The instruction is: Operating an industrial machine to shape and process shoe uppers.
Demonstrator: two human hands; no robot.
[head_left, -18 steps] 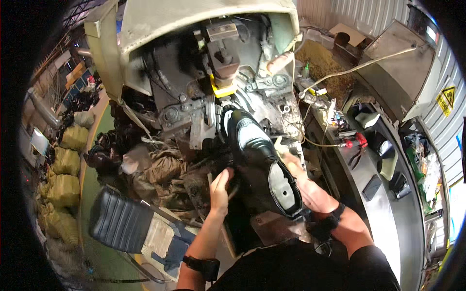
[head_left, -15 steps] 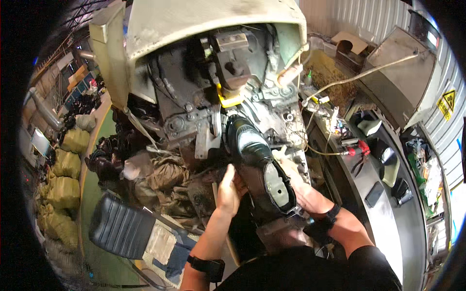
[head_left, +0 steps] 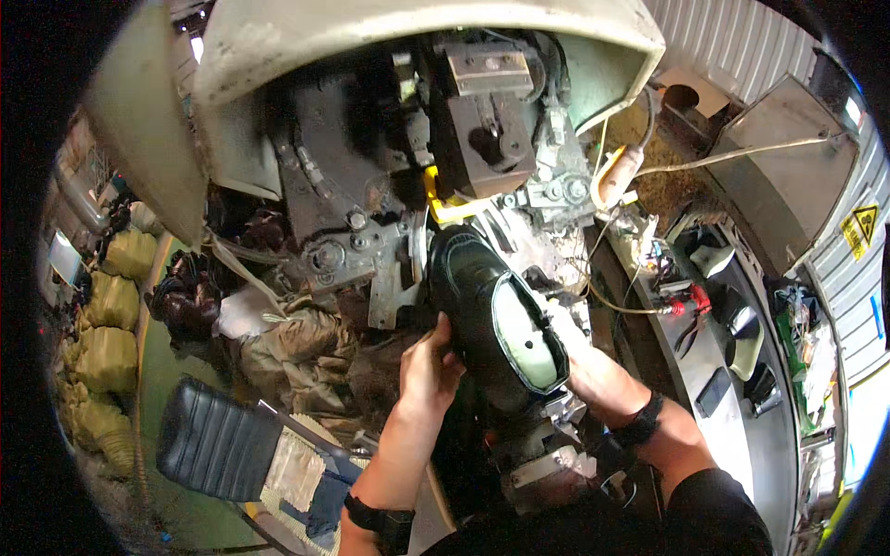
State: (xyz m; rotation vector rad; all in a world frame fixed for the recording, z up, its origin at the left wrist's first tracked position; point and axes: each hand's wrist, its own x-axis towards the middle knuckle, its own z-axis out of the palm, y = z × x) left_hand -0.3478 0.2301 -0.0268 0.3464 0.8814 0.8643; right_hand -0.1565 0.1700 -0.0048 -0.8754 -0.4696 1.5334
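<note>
A black shoe upper (head_left: 471, 281) on a pale green shoe last (head_left: 521, 326) lies toe-first at the front of a large machine (head_left: 489, 139). Its toe sits just below a yellow bracket (head_left: 451, 208) under the machine's dark head block. Along the upper's right edge, my right hand (head_left: 573, 350) grips near the collar, with some fingers hidden. My left hand (head_left: 431, 369) is closed against the left side, thumb upward and fingers curled; the exact contact there is partly hidden.
Light machine covers (head_left: 417, 32) arch overhead. A bench (head_left: 663, 347) to the right holds shoe lasts, a phone (head_left: 713, 392) and a red-handled tool (head_left: 688, 301). At lower left stands a black padded chair (head_left: 218, 435), with yellow sacks (head_left: 107, 357) beyond. A cable (head_left: 732, 159) crosses on the right.
The view has shifted closer to the machine. The upper has tilted, showing more of the last's top, and my left hand has come closer to its side. My right hand stays on it.
</note>
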